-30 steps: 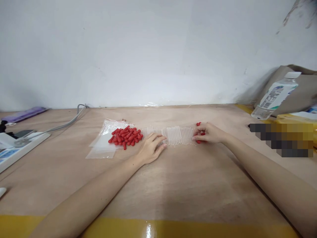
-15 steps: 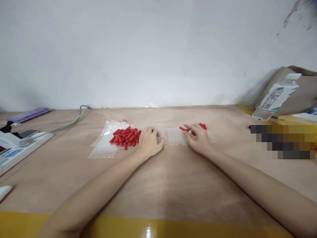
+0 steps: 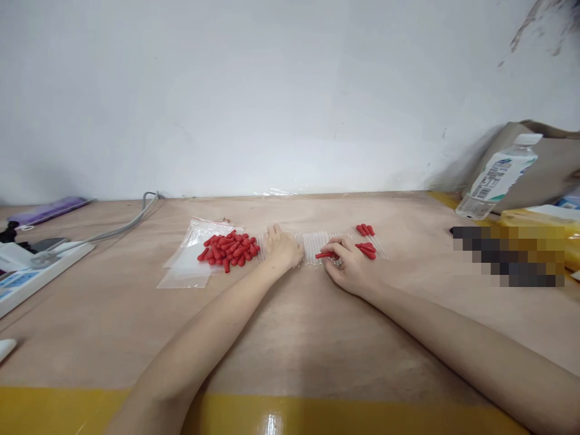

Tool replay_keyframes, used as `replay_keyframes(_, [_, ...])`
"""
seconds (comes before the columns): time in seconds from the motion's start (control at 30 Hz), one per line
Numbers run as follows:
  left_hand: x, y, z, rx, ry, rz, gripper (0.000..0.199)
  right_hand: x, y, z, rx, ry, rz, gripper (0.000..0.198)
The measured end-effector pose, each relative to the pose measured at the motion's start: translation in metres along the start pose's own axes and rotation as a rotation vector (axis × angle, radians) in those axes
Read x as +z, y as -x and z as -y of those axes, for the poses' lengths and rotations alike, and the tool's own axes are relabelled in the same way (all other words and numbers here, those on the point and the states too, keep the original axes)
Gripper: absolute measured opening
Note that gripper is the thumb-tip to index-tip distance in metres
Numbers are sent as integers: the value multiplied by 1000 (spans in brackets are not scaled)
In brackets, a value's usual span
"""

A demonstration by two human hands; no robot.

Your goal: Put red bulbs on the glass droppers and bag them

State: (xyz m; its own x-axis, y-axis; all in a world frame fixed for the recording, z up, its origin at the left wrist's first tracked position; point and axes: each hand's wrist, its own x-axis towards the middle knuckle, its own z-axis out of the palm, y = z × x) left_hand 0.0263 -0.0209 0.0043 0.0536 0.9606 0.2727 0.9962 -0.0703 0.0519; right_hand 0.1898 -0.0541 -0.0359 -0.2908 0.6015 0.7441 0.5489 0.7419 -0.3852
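On the pale wooden tabletop (image 3: 290, 338) a row of thin clear plastic tubes (image 3: 316, 246) lay side by side, running across between the person's two hands. The left hand (image 3: 281, 248) rested on the left end of that row, fingers curled down over the tubes; whether it actually gripped one I could not tell. The right hand (image 3: 347, 266) lay just beside the row's right part, its fingertips pinching a small red rubber cap (image 3: 324, 255) that pointed left, touching the tubes. Right of that hand lay a few finished tubes with red caps on them (image 3: 368, 240), close together. Left of the left hand sat a loose heap of the same red caps (image 3: 229, 251), lying partly on a flat clear zip bag (image 3: 188, 266). A white plastic water bottle (image 3: 496, 178) leaned at the far right, well apart, and a grey cable (image 3: 120, 226) ran off to the left.
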Motion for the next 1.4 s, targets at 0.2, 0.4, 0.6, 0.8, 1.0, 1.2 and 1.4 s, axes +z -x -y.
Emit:
replay_keyframes(0.2, [-9,8,16,212,95,-99,25,-3,-2,3,49,-5,29,5])
replay_keyframes(0.4, [1,30,51,595,273,-169,21,-2,-2,2,2,17,86,14])
replay_keyframes(0.6, [22,39,59,717,440,-296,21,3,1,-2,-55,-5,72,16])
replay_keyframes(0.8, [23,37,56,751,492,-304,21,1,1,0,-53,-46,89,18])
replay_keyframes(1.0, [22,38,57,799,516,-282,24,1,0,-2,-83,-69,122,18])
replay_keyframes(1.2, [22,39,56,817,539,-274,25,3,1,-4,-113,-99,132,17])
replay_keyframes(1.4, [19,39,55,883,489,-307,26,1,2,-3,-179,-94,152,17])
